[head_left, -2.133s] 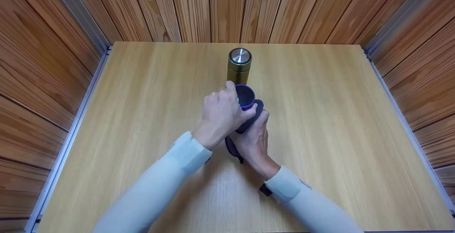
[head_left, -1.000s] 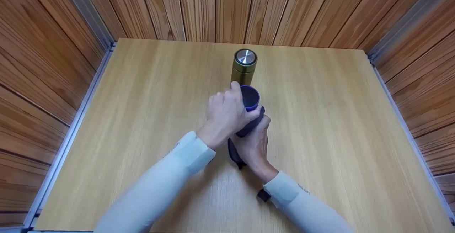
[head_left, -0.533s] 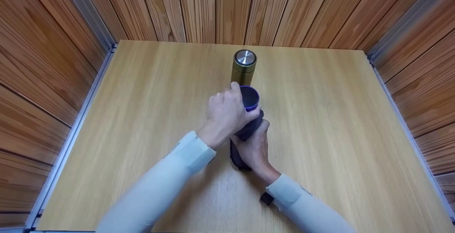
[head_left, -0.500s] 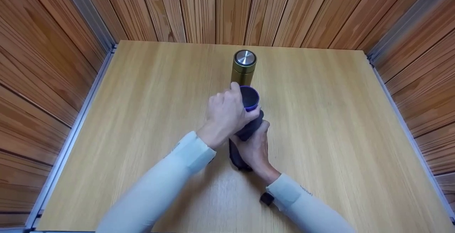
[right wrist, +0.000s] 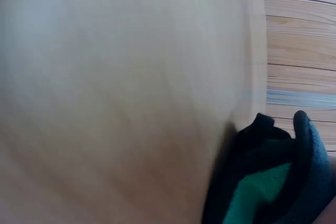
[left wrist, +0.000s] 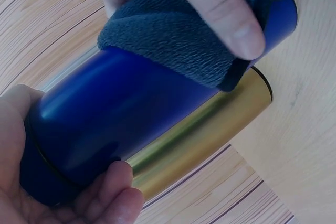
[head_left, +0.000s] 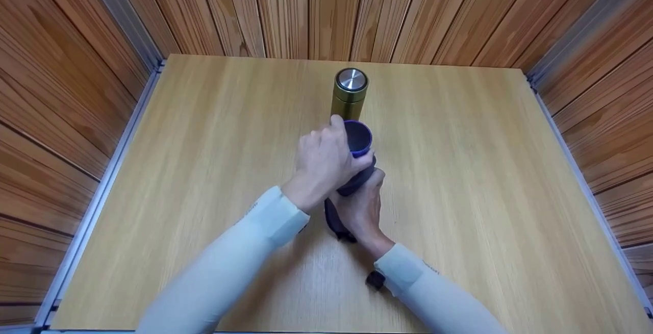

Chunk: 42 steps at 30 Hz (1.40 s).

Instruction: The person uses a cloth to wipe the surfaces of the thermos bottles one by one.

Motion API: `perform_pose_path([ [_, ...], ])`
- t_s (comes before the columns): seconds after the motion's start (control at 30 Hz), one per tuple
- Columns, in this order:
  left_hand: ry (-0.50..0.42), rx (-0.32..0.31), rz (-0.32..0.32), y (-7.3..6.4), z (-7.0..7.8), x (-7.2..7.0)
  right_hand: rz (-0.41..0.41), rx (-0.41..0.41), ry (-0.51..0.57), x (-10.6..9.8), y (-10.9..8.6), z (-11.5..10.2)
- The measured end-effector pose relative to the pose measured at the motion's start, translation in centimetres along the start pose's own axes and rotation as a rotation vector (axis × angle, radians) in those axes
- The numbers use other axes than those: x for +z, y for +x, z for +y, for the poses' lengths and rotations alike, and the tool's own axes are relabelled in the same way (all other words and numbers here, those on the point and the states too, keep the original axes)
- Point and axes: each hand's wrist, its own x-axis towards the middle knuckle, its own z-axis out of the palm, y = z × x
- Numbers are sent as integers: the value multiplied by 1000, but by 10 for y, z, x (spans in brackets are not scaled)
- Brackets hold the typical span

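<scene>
My left hand (head_left: 324,160) grips a shiny blue thermos bottle (head_left: 359,137) near its top end, which shows a dark disc with a blue-purple rim. In the left wrist view a seam runs round the blue bottle (left wrist: 115,98) close to my left fingers (left wrist: 113,198). Lower down, my right hand (head_left: 359,209) clasps a dark cloth (left wrist: 163,30) around the bottle's side, the thumb lying across the fabric. A loose end of the cloth (head_left: 337,222) hangs below the right hand. The right wrist view shows the cloth's folds with a dark border (right wrist: 262,177).
A gold thermos bottle (head_left: 349,94) with a silver-topped lid stands upright just beyond the blue one, partly covered by it. The light wooden table (head_left: 484,186) lies beneath, edged by metal rails (head_left: 94,196). Wood-plank walls (head_left: 326,13) rise at the back and sides.
My right hand with the cloth has slid down the bottle from its upper part, then slightly back up in the last half second. My left hand keeps its hold on the blue bottle.
</scene>
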Motion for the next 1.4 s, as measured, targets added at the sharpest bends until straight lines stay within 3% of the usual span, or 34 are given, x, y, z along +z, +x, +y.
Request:
perform_pose_path([
  [0.37,-8,1,-19,0,0,-1,-87,-5,-128,-5,1,7],
  [0.63,-14,21,43,-1,-2,1,-142,-28,-143,-11,1,9],
  [0.87,-75,35,105,-4,-6,6,-188,-56,-144,-22,5,9],
  [1.03,-123,25,115,-5,-8,8,-223,-78,-59,-30,10,13],
  [1.4,-274,20,121,-7,-10,12,-266,-181,357,-53,23,24],
])
